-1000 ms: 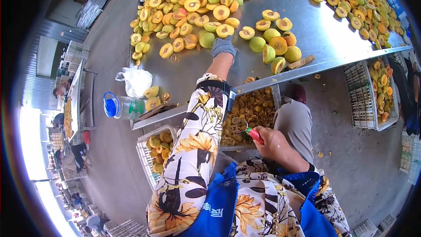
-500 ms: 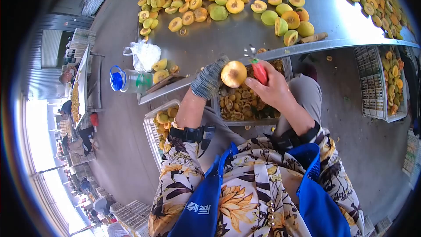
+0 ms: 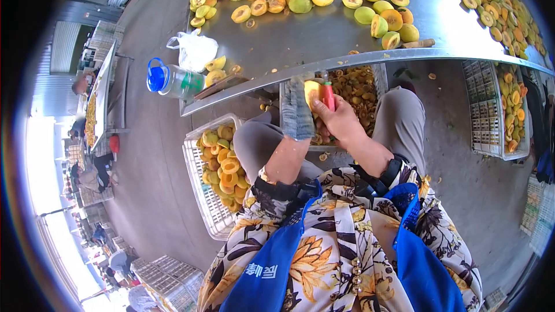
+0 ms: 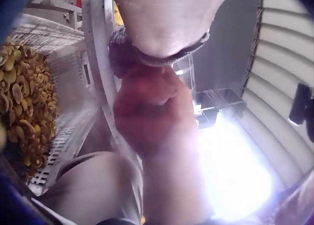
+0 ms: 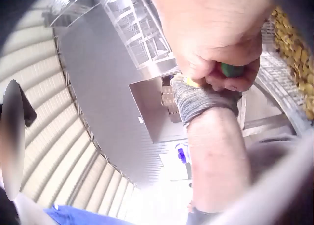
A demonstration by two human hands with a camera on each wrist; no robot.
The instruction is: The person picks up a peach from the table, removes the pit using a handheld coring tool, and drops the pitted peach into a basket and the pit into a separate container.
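While the 2 hands meet just under the near edge of the bench (image 3: 324, 60), the fruit half (image 3: 312, 93) sits between them, so neither hand has to reach for it. The gloved left hand (image 3: 297, 112) is curled round the fruit from the left side and holds it with the cut face turned to the right. The right hand (image 3: 341, 122) grips the red-handled tool (image 3: 328, 96) in a closed fist; the handle's long axis stands almost upright in the head view, pointing toward the far side, and its working end lies against the fruit, though I cannot see the tip clearly. The fruit is touching both hands, with the left one carrying it and the right one just beside it on the right. Directly below and behind them is the crate of pits (image 3: 355, 89), under the bench edge. To the left, near the knee, stands the white crate of halves (image 3: 199, 162).
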